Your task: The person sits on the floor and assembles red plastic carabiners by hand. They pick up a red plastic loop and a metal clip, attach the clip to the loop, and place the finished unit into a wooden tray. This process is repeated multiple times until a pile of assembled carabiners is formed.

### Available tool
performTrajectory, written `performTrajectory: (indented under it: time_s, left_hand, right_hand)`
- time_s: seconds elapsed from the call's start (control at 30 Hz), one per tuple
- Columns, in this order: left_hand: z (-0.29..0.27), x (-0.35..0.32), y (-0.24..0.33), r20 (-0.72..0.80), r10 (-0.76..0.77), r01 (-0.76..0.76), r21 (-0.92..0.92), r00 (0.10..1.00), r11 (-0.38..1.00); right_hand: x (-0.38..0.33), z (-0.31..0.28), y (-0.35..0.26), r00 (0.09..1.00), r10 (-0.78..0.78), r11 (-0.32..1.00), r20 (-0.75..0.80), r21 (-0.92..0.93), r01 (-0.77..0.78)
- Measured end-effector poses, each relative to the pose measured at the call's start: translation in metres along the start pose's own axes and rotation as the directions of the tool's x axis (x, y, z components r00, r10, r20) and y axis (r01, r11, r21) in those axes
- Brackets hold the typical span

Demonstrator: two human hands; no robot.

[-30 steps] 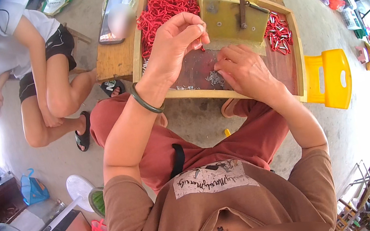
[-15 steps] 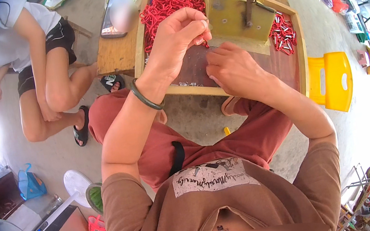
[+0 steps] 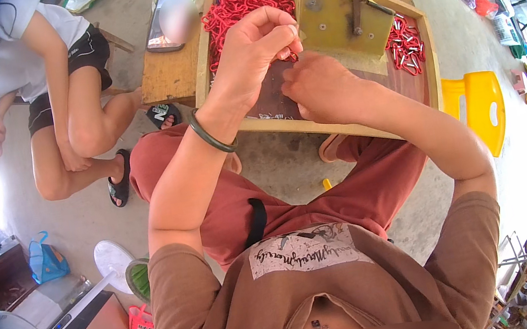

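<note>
Over a wood-rimmed tray (image 3: 435, 79), my left hand (image 3: 253, 52) is raised with thumb and forefinger pinched together. A small red hook-shaped metal piece (image 3: 292, 57) pokes out beneath those fingers; the rest of it is hidden by them. Close by on the right, my right hand (image 3: 327, 89) is closed with curled fingers, its fingertips nearly at the red piece. What it holds, if anything, is out of sight. A heap of red bent-metal hooks (image 3: 251, 2) fills the tray's far left corner. Red carabiners with silver bars (image 3: 405, 45) lie in its right part.
A yellowish plate (image 3: 331, 23) with a metal lever (image 3: 356, 1) is fixed in the tray. Left of the tray, a phone (image 3: 172, 15) lies on the wooden table (image 3: 167, 76). Another person (image 3: 76, 91) sits at the left. A yellow chair (image 3: 486, 112) stands at the right.
My right hand has shifted slightly left, closer to my left hand and the red piece. My left hand keeps its pinch. The whole view has moved a little.
</note>
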State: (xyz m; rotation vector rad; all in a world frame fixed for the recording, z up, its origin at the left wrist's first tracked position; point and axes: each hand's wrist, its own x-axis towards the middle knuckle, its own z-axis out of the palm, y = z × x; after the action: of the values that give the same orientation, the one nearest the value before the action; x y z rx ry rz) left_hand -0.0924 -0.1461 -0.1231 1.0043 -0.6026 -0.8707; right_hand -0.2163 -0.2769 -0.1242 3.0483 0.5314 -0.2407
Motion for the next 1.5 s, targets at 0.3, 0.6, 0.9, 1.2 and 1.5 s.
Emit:
performTrajectory:
  time_s: [0.3,0.6,0.9,1.2,1.5]
  left_hand:
    - [0.002,0.0,-0.004,0.062,-0.111,0.108,0.049,0.992,0.993]
    - [0.008,0.001,-0.012,0.182,-0.196,0.219,-0.116,0.964,0.969]
    - [0.006,0.001,-0.013,0.201,-0.187,0.217,-0.138,0.961,0.966]
    - [0.008,-0.001,-0.012,0.197,-0.186,0.223,-0.186,0.963,0.957]
    - [0.017,-0.001,-0.007,0.011,0.003,-0.003,-0.01,1.0,1.0]
  right_hand:
    - [-0.04,0.004,0.035,0.809,0.5,0.216,-0.308,0.949,0.228]
    - [-0.038,-0.006,0.033,0.7,0.569,0.208,-0.431,0.899,0.384]
    - [-0.035,-0.009,0.031,0.695,0.577,0.195,-0.429,0.899,0.393]
    - [-0.033,-0.012,0.029,0.655,0.551,0.422,-0.517,0.85,0.316]
    - [-0.035,-0.031,0.025,0.563,0.524,0.724,-0.64,0.683,0.102]
